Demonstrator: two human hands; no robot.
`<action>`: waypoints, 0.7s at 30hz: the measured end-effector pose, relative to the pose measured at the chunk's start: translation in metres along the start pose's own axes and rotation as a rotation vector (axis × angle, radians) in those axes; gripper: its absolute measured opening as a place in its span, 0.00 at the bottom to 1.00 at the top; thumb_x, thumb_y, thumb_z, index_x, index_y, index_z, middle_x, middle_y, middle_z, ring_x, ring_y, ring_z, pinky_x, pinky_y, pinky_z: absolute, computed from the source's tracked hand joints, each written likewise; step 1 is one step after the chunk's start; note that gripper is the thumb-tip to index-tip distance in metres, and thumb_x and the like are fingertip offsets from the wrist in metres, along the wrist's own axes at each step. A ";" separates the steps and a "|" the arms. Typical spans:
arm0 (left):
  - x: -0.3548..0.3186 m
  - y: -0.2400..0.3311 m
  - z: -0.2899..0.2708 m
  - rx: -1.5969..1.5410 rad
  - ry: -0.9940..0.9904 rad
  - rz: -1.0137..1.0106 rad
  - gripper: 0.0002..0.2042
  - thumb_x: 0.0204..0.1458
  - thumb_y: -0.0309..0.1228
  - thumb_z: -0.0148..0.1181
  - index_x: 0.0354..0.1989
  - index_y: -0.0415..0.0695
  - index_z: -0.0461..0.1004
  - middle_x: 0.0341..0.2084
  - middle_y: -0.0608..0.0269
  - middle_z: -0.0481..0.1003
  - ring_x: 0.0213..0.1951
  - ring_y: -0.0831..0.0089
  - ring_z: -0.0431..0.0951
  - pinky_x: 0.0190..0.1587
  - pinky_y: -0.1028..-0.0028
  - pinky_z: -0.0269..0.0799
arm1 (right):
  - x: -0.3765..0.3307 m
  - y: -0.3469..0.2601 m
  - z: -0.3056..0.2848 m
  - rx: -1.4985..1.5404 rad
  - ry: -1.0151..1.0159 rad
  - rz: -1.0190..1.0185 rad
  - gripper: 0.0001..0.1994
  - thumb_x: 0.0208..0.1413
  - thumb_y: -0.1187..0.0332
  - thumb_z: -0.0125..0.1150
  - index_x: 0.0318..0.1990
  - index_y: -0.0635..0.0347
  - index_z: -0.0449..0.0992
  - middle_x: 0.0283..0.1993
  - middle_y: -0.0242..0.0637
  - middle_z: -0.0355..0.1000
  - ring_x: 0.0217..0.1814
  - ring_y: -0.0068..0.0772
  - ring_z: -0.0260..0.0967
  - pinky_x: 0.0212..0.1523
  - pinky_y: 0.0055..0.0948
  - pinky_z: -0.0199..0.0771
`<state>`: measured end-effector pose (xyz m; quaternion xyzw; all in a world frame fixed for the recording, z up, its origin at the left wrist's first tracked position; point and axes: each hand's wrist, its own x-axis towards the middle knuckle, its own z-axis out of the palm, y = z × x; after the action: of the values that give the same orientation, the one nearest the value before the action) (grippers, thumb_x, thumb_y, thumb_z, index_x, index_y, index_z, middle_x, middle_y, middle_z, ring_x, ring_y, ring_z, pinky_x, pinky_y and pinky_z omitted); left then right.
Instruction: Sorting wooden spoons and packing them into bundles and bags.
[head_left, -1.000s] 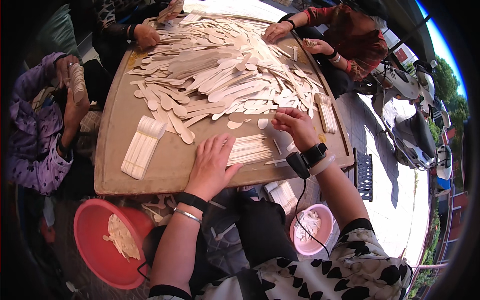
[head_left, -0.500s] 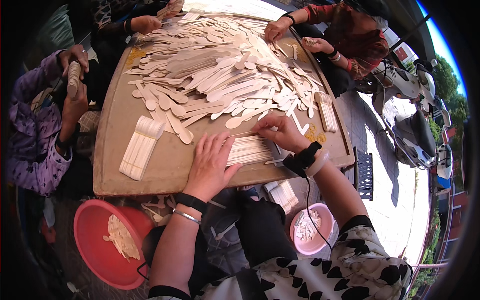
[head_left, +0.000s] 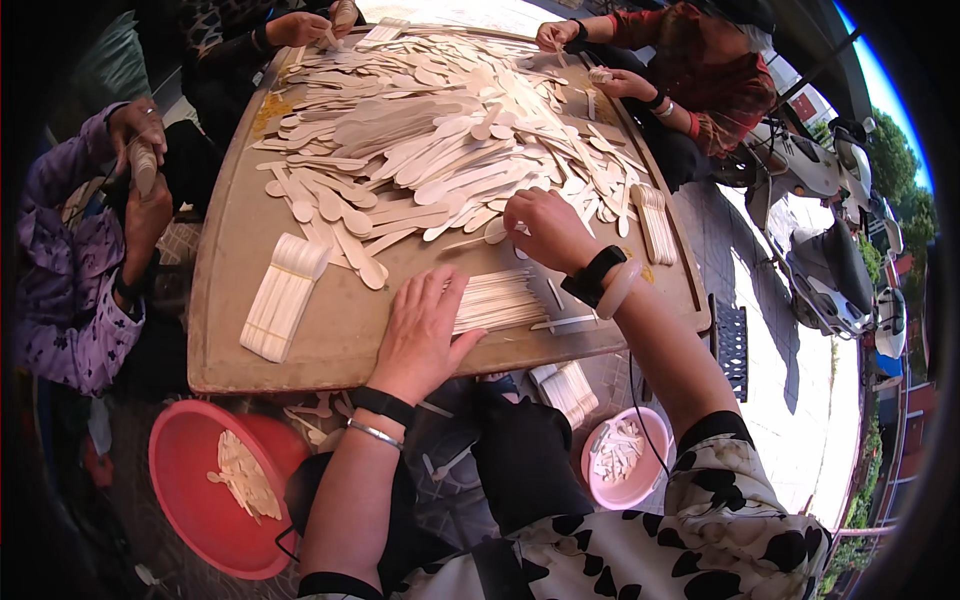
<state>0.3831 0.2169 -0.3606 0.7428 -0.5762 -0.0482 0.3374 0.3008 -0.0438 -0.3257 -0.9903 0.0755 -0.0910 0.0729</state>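
Observation:
A row of wooden spoons (head_left: pixel 500 300) lies packed together on the table in front of me, seen mostly edge-on. My left hand (head_left: pixel 425 325) cups the left end of this row, thumb on the near side and fingers on the far side. Just beyond the row, my right hand (head_left: pixel 548 230) is closed in a pinch at the edge of the big heap of wooden spoons (head_left: pixel 430 140). A single wooden spoon (head_left: pixel 494 231) is at its fingertips, partly blurred. A few loose spoons (head_left: pixel 563 322) lie by the row's right end.
Banded spoon bundles (head_left: pixel 283 300) (head_left: pixel 654 225) flank the heap on the brown table (head_left: pixel 330 350). Below stand a red basin (head_left: pixel 170 490) and a pink basin (head_left: pixel 655 470), both holding wooden pieces. Three co-workers handle spoons around the table; scooters (head_left: pixel 830 260) are parked at right.
My right hand has moved from the row's far edge up to the heap and pinched a spoon. My left hand stays put. The co-worker at far right has shifted a hand.

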 end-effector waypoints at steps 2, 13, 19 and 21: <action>0.000 0.001 0.001 0.008 0.011 0.007 0.32 0.51 0.37 0.72 0.63 0.37 0.68 0.65 0.49 0.64 0.66 0.50 0.63 0.69 0.56 0.58 | -0.007 -0.007 0.000 0.212 -0.007 0.089 0.05 0.54 0.74 0.65 0.38 0.58 0.79 0.39 0.38 0.77 0.44 0.41 0.75 0.47 0.34 0.75; 0.001 -0.004 0.005 0.017 -0.002 0.010 0.33 0.53 0.40 0.70 0.65 0.39 0.66 0.66 0.49 0.65 0.71 0.49 0.59 0.76 0.52 0.46 | -0.018 -0.016 0.012 0.828 -0.280 0.276 0.08 0.64 0.72 0.60 0.47 0.62 0.82 0.39 0.29 0.78 0.40 0.21 0.72 0.45 0.25 0.75; 0.001 -0.001 0.002 0.011 0.022 0.037 0.35 0.51 0.39 0.71 0.66 0.39 0.65 0.60 0.50 0.68 0.64 0.49 0.65 0.71 0.53 0.55 | -0.008 0.010 0.008 0.155 0.151 0.315 0.06 0.55 0.69 0.64 0.39 0.57 0.83 0.40 0.43 0.77 0.43 0.49 0.77 0.45 0.43 0.78; 0.001 -0.001 0.002 0.013 0.019 0.028 0.34 0.52 0.38 0.70 0.66 0.38 0.66 0.60 0.50 0.68 0.62 0.50 0.65 0.69 0.53 0.56 | -0.002 0.016 0.008 0.074 0.148 0.322 0.05 0.55 0.69 0.64 0.38 0.57 0.82 0.40 0.42 0.76 0.43 0.50 0.77 0.44 0.44 0.77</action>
<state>0.3831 0.2153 -0.3623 0.7375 -0.5835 -0.0325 0.3386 0.2980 -0.0578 -0.3366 -0.9527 0.2346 -0.1534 0.1174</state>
